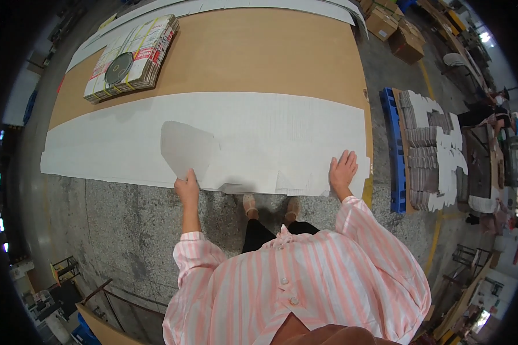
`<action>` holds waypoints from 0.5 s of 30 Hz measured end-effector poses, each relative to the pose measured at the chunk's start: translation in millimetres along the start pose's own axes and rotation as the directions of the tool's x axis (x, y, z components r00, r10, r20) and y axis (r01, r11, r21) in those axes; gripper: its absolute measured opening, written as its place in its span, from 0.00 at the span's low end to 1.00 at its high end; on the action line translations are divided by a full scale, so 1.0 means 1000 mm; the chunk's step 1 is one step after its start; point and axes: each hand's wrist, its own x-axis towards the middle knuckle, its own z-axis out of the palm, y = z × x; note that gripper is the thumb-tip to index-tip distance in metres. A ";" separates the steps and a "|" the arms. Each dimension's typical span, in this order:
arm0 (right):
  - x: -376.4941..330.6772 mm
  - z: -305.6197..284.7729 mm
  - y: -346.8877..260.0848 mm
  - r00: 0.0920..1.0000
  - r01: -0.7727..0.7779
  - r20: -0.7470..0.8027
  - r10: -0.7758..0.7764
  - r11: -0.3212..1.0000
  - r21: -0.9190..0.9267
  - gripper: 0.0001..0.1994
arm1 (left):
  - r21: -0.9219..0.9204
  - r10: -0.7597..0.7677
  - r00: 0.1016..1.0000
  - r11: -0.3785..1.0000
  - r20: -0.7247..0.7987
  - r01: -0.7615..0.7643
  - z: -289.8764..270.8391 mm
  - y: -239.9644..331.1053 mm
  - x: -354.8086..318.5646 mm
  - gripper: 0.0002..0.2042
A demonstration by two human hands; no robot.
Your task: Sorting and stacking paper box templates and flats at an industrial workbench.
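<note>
A long spread of overlapping white cardboard sheets (259, 123) covers the near part of a brown board surface. My left hand (187, 187) is closed on the lower corner of a grey-faced cardboard piece (184, 144), which lies over or tilts just above the white sheets; I cannot tell which. Toward the right end, my right hand (343, 169) rests flat on the white sheets with its fingers stretched out and holds nothing. Between my hands, a small grey flap (237, 188) shows at the near edge of the sheets.
On the brown board (259, 52), a strapped stack of printed flat cartons (133, 57) lies far left, with a dark round disc (119, 68) on top. A blue pallet (395, 149) bears stacked cardboard cutouts (429, 152) at right. Brown boxes (406, 41) stand beyond; a person (495, 109) sits far right.
</note>
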 end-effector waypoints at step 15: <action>-0.001 -0.007 0.002 0.999 0.015 0.048 -0.014 1.000 -0.025 0.32 | -0.575 -0.074 0.996 0.817 -0.039 0.038 -0.010 -0.028 0.011 0.17</action>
